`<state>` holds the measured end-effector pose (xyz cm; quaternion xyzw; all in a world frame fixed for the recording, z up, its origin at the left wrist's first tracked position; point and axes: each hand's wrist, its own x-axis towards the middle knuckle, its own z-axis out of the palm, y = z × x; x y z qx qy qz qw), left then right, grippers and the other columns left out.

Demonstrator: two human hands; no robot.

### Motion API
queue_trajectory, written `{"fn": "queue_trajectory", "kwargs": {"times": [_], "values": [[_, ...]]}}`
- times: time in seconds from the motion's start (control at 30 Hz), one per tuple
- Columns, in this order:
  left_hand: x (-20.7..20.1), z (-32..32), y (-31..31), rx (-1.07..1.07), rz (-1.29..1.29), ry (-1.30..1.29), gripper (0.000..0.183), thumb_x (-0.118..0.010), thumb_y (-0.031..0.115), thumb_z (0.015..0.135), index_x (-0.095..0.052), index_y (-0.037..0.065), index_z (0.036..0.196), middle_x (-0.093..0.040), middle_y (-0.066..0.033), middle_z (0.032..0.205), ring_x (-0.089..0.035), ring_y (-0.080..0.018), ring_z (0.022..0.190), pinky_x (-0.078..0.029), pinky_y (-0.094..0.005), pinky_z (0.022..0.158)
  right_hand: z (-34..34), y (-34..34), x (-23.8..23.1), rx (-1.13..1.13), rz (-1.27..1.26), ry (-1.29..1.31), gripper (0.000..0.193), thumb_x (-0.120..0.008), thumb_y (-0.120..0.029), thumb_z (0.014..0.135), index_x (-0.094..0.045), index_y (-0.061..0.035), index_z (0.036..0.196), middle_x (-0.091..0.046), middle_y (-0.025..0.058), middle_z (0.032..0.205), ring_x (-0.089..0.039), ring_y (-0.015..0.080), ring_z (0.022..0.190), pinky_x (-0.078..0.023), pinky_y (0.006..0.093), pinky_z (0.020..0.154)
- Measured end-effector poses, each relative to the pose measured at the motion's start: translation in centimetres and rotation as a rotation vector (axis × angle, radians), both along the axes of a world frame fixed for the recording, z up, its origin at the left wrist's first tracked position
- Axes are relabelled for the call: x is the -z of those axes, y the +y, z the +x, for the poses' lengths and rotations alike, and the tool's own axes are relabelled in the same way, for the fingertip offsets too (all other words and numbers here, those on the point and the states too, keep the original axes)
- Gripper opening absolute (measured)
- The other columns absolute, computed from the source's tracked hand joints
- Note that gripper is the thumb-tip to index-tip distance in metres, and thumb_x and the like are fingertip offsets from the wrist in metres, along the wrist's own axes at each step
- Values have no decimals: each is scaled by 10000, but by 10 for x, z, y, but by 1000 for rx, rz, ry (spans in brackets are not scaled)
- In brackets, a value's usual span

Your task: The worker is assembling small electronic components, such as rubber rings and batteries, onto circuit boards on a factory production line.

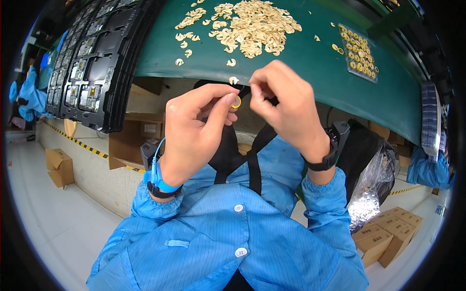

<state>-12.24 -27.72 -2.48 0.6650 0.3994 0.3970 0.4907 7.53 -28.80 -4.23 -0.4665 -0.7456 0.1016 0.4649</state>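
Observation:
My left hand [201, 114] pinches a small round piece with a yellow rim [236, 102], which looks like a coin cell, between thumb and forefinger. Just to its right, my right hand [279, 94] is raised with thumb and fingertips pressed together; whatever lies between them is too small or hidden to make out. Both hands are held in front of the near edge of the green table [310, 65]. Right above the left fingertips, a pale crescent-shaped piece [233, 80] lies at that edge. Farther back spreads a heap of similar beige crescent pieces [259, 26].
A clear tray [358, 53] of yellow-rimmed round pieces sits on the right of the table. Stacked black trays [104, 68] with circuit boards stand at the left. Cardboard boxes [388, 233] and a clear plastic bag [371, 186] are at the lower right.

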Motion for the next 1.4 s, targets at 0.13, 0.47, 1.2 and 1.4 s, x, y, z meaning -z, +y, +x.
{"fn": "queue_trajectory", "kwargs": {"times": [0.13,0.47,1.2,1.4], "values": [[-1,0,1,-30,-56,-126,195,-626,3,1016,-676,-92,1178,-735,-126,927,-729,-164,798,-576,-251,692,15,32,2,370,-127,1,100,-697,-58,900,-645,14,947,-656,178,903,-665,340,775,-528,421,653],[17,-3,10,-44,-220,-298,251,-607,100,1048,-667,-74,1219,-745,-165,965,-751,-217,842,-591,-277,706,18,33,-3,365,-138,42,189,-735,-173,924,-757,-47,1063,-709,153,981,-687,269,765,-528,381,627],[22,9,6,13,-263,-430,160,-691,33,987,-701,-80,1100,-759,-134,997,-738,-157,895,-606,-276,731,-28,-9,15,-110,-328,876,58,-732,-23,945,-700,26,949,-676,77,1001,-643,101,864,-517,243,741],[25,-3,8,-31,-87,-193,126,-655,34,1001,-735,-55,1042,-761,-81,938,-692,-99,823,-572,-251,723,-28,-11,-7,29,-277,349,82,-770,6,848,-709,11,903,-699,116,902,-694,217,794,-532,307,705]]}}
